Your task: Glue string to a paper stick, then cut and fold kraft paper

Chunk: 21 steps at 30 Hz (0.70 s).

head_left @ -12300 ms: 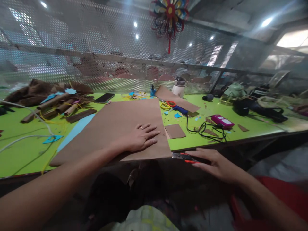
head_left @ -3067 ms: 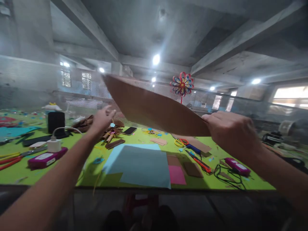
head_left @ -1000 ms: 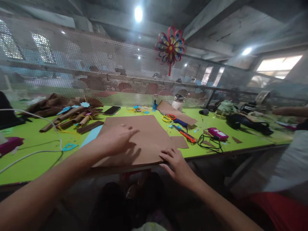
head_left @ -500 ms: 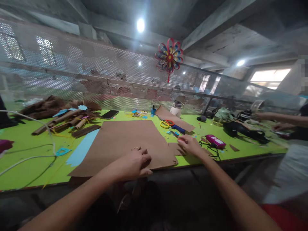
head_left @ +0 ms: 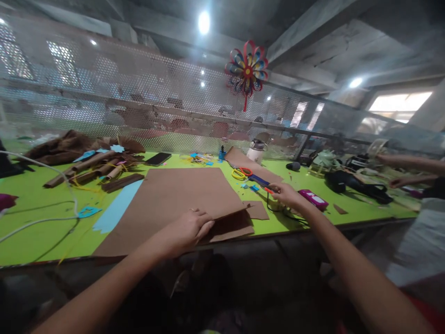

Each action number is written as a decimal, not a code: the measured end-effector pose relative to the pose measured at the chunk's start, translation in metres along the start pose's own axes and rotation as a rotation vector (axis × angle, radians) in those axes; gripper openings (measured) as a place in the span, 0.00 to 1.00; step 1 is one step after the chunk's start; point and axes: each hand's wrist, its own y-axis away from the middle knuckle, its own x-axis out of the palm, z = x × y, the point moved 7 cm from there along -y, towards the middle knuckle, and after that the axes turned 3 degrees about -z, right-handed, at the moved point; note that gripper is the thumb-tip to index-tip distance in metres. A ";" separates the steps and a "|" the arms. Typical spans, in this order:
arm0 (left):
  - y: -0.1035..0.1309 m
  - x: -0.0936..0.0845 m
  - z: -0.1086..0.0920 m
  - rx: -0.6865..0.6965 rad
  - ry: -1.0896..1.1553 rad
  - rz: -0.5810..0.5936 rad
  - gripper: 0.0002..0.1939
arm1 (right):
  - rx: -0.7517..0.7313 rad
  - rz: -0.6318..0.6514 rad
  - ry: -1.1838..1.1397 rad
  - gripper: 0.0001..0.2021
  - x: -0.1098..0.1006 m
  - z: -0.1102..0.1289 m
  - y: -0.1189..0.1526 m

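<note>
A large brown paper sheet [head_left: 181, 192] lies on the green table, its front right corner raised over another brown layer. My left hand [head_left: 189, 228] is at the front edge of this sheet, fingers curled together over the edge. Farther right, my right hand [head_left: 288, 195] is closed on a small dark tool with an orange part [head_left: 268, 190], beside a black cord. Just left of that hand lie a blue-handled tool [head_left: 259, 180] and scissors [head_left: 239, 174] with yellow and red handles. A small brown piece [head_left: 259, 210] lies right of the sheet.
Brown paper rolls [head_left: 83, 171], a light blue sheet [head_left: 120, 206], a phone [head_left: 158, 159] and a white cable [head_left: 38, 223] are on the left. A bottle [head_left: 256, 150], a magenta box [head_left: 313, 199] and black straps [head_left: 358, 185] stand or lie right. Another person's arms [head_left: 413, 164] reach in there.
My right hand has moved right with the small tool. The sheet's front right corner has risen, showing the layer beneath. My left hand has shifted slightly left along the front edge.
</note>
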 end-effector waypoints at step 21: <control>0.010 -0.010 0.017 -0.239 0.293 -0.014 0.25 | -0.084 0.214 -0.408 0.25 -0.011 -0.010 0.139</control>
